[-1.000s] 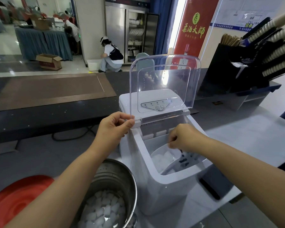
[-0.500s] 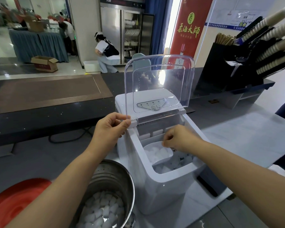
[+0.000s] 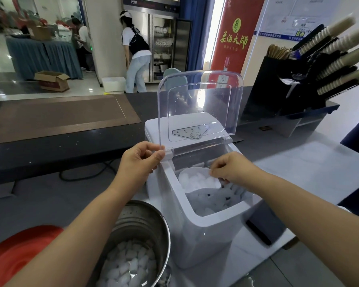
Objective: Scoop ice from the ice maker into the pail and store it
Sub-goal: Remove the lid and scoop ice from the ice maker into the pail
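From the head camera, the left hand pinches the bottom corner of the upright clear lid of the ice maker. The right hand grasps a scoop heaped with ice inside the bin. The metal pail, partly filled with ice, stands just beside the machine's left side.

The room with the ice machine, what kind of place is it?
Probably a drinks counter in a restaurant or banquet hall: stacked paper cups sit in a rack, a steel cabinet holds plates, and cloth-draped tables stand behind the ice maker.
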Tool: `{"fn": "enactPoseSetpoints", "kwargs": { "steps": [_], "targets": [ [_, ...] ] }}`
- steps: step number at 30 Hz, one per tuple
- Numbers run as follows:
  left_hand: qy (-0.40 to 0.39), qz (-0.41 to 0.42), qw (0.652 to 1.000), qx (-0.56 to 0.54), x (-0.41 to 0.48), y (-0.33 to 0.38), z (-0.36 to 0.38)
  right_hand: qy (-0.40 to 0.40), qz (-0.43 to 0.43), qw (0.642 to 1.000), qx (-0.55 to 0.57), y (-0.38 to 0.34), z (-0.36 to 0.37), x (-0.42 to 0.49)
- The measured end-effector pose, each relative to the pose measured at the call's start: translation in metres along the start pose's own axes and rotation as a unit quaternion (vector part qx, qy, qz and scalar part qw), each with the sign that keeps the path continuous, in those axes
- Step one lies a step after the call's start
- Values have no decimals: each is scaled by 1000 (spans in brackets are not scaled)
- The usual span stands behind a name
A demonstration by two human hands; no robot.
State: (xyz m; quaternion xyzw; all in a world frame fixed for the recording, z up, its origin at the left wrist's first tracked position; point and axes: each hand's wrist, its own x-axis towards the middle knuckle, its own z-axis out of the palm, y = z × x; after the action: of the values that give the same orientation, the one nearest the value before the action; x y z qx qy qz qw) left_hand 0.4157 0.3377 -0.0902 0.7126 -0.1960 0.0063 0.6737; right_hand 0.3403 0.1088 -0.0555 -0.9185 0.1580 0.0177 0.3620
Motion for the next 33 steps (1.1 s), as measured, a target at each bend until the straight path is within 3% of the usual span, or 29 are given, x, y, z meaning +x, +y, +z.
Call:
{"fn": "enactPoseSetpoints", "kwargs": {
  "steps": [10,14,19,26,33],
  "targets": [
    [-14,-1,1000,-4,0,4,-4,20,-6,998,59,-29,-16,-31],
    [-32,-3,999,18,-1,9,-21,-4,-30,998,46,-54,-7,-49],
    [4,-4,999,47,-8,17,-57,-42,-45,998,26,-90,26,-70],
    [11,-16,997,74,-28,10,-102,-75,-30,996,-43,-109,79,-87],
    [2,-28,996,79,-40,-3,-127,-103,-61,967,-227,-106,136,-85]
  ]
}}
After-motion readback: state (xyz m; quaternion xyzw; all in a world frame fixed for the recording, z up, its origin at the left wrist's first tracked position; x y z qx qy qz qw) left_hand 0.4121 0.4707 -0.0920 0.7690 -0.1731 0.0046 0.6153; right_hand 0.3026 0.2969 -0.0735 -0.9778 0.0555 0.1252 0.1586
